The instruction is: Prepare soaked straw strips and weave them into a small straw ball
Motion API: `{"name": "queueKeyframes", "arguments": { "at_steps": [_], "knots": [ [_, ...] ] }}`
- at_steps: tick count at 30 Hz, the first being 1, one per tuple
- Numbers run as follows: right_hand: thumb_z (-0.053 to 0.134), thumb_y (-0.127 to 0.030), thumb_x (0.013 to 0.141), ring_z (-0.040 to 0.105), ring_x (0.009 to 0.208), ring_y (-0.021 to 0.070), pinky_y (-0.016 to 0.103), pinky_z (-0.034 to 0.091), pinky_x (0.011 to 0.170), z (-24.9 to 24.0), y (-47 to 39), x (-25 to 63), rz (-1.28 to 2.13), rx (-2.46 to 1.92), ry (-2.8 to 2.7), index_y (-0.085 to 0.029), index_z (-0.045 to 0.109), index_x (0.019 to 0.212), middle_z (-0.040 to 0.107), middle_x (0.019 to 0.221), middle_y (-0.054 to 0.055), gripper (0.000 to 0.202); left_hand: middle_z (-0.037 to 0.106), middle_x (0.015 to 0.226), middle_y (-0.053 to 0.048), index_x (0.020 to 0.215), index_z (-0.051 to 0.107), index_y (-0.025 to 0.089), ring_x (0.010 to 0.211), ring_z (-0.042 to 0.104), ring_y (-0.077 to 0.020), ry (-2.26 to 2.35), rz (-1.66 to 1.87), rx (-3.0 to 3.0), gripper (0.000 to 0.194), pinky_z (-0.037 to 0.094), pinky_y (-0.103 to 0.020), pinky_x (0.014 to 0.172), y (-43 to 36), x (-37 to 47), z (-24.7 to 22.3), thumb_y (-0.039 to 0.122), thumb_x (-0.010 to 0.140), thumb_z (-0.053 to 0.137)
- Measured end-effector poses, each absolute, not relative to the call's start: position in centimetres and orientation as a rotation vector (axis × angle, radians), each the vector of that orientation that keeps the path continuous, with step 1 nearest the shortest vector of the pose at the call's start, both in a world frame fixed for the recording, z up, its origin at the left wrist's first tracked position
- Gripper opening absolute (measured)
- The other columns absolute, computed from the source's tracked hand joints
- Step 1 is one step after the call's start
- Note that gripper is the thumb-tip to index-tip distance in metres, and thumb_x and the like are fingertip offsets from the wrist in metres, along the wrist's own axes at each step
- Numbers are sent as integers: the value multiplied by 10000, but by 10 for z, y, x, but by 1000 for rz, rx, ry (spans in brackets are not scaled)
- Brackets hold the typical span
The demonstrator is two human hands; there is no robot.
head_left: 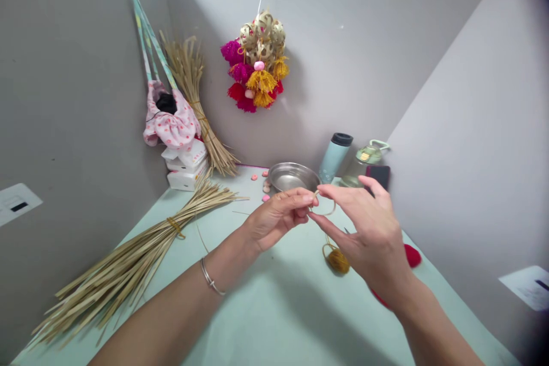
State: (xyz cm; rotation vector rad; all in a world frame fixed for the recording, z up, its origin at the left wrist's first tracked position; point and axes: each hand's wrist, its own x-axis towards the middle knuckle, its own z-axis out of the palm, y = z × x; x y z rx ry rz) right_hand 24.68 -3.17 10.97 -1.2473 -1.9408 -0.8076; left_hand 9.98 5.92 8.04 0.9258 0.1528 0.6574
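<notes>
A thin straw strip (334, 206), bent into a small loop, is held up above the table between both hands. My left hand (281, 214) is closed, pinching the strip between thumb and fingers. From the right, my right hand (371, 229) brings thumb and index finger to either side of the same strip, its other fingers raised. The fingertips partly hide where the strip crosses. Below my right hand lies a ball of mustard yarn (338, 261); red yarn (412, 255) shows partly behind that hand.
A bundle of straw strips (141, 257) lies at left, and another bundle (195, 97) leans on the wall. A metal bowl (295, 171), pink beads (266, 198), a blue tumbler (335, 157), a bottle (360, 166) and a phone (380, 174) stand behind. Tasselled woven balls (259, 63) hang above.
</notes>
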Motion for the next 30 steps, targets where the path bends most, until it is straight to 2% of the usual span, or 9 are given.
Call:
{"name": "queueKeyframes", "arguments": {
  "at_steps": [10, 17, 21, 26, 30],
  "knots": [
    [693, -183, 893, 692, 806, 192, 538, 390, 1065, 112, -33, 250, -826, -1249, -1924, -164, 639, 1102, 741, 918, 65, 217, 504, 786, 15, 788, 700, 145, 704, 431, -70, 142, 656, 924, 135, 390, -209, 697, 60, 99, 80, 271, 791, 748],
    [674, -202, 905, 691, 889, 215, 552, 379, 1071, 109, -32, 247, -785, -1260, -1946, -145, 589, 1194, 736, 1028, 103, 307, 534, 810, 15, 791, 695, 147, 708, 457, -66, 114, 649, 914, 125, 408, -213, 737, 61, 100, 79, 263, 802, 741],
    [662, -159, 908, 692, 858, 200, 546, 380, 1074, 109, -32, 248, -805, -1253, -1940, -155, 618, 1136, 742, 986, 85, 232, 550, 824, 12, 795, 697, 148, 719, 471, -67, 117, 646, 909, 124, 412, -217, 744, 61, 100, 78, 261, 800, 749],
    [663, -161, 906, 692, 880, 212, 547, 391, 1064, 108, -32, 249, -786, -1251, -1926, -143, 598, 1181, 738, 1014, 103, 284, 563, 848, 14, 796, 694, 151, 770, 496, -72, 98, 655, 909, 127, 414, -224, 772, 62, 100, 77, 267, 810, 745],
    [651, -151, 911, 691, 838, 197, 544, 390, 1066, 108, -32, 249, -776, -1249, -1927, -163, 609, 1147, 739, 963, 78, 240, 577, 855, 12, 797, 695, 151, 787, 507, -76, 95, 652, 909, 122, 412, -233, 784, 62, 101, 77, 262, 811, 742]
  ]
}}
